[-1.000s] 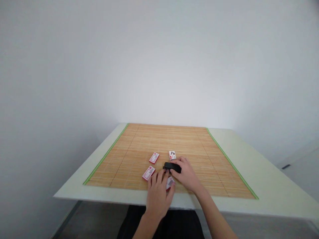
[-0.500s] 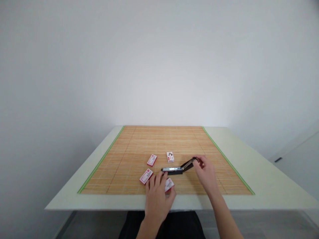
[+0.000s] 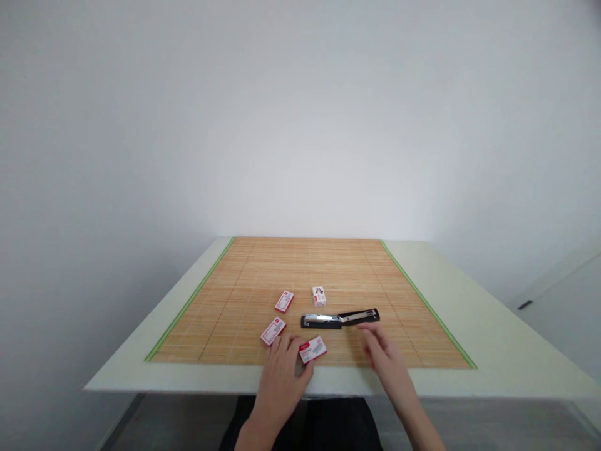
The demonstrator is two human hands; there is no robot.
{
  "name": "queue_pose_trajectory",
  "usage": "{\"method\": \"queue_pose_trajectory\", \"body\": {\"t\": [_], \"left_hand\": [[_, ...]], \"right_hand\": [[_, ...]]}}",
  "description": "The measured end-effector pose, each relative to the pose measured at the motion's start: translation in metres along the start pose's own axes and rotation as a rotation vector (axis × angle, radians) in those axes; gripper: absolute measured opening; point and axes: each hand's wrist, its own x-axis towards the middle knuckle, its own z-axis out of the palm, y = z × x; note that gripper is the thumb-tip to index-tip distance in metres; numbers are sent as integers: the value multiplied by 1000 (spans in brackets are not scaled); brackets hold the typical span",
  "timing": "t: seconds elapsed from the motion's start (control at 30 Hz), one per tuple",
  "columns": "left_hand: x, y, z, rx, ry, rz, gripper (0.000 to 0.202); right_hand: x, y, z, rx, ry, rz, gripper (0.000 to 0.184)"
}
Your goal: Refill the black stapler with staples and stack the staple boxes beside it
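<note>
Stapler [image 3: 340,318] lies opened flat; right hand [image 3: 385,356] hovers near, fingers [image 3: 370,333] apart; left hand [image 3: 282,371] touches staple box [image 3: 312,349], grip unclear.

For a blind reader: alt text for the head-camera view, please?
A black stapler, swung open flat, lies on a bamboo mat on a pale table. The left hand touches a small red-and-white box; the right hand hovers open beside the stapler. Three more boxes lie nearby.
</note>
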Motion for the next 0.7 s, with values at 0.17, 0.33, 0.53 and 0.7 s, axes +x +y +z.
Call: {"method": "queue_pose_trajectory", "body": {"t": [0.17,0.33,0.53,0.7], "left_hand": [[25,2,-11,-46,-151,122,26],[37,5,-6,-122,-190,179,29],[30,0,3,-137,-128,169,37],[20,-4,6,-82,20,87,46]], "right_hand": [[-21,-9,26,253,-542,380,48],[-21,-22,18,442,-629,479,37],[-4,-15,-3,600,-658,575,38],[0,-25,-12,466,-506,447,49]]}}
